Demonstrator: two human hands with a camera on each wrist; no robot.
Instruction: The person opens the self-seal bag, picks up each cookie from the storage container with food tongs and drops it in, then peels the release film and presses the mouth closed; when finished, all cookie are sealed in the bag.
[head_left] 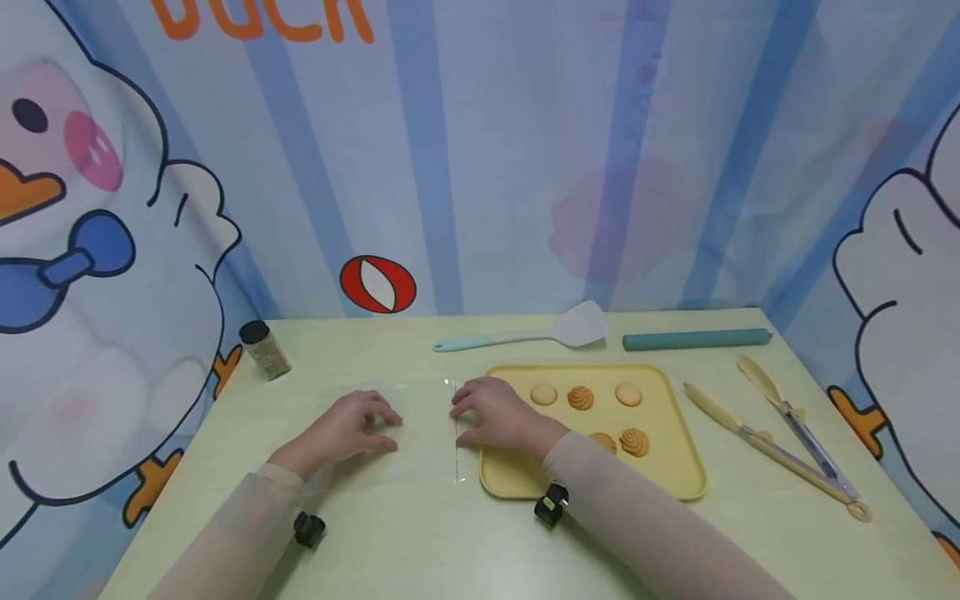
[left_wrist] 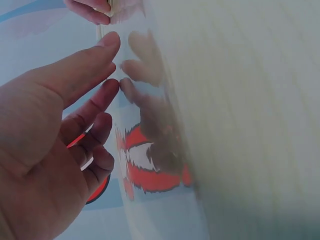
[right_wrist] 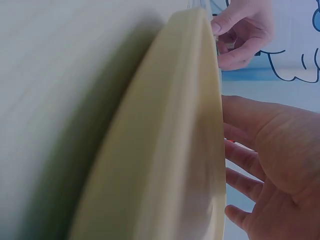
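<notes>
A clear plastic bag (head_left: pixel 423 450) lies flat on the table, its right edge beside the yellow tray (head_left: pixel 667 475). My left hand (head_left: pixel 347 429) is over the bag's left part, fingers loosely bent and holding nothing. In the left wrist view, the fingertips (left_wrist: pixel 112 87) meet or nearly meet the bag's shiny surface. At the bag's right edge, my right hand (head_left: pixel 498 414) spreads its thumb and fingers, with the palm over the tray's left side. The tray wall hides those fingertips in the right wrist view. Several cookies (head_left: pixel 581 398) sit on the tray, one partly behind the right forearm.
Behind the tray lie a white spatula (head_left: pixel 581 325) with a light-blue handle and a teal rolling pin (head_left: pixel 697 338). Cream-coloured tongs (head_left: pixel 787 458) lie spread at the right. A black-lidded jar (head_left: pixel 266 352) stands at the far left. A printed curtain (head_left: pixel 495 167) hangs behind the table.
</notes>
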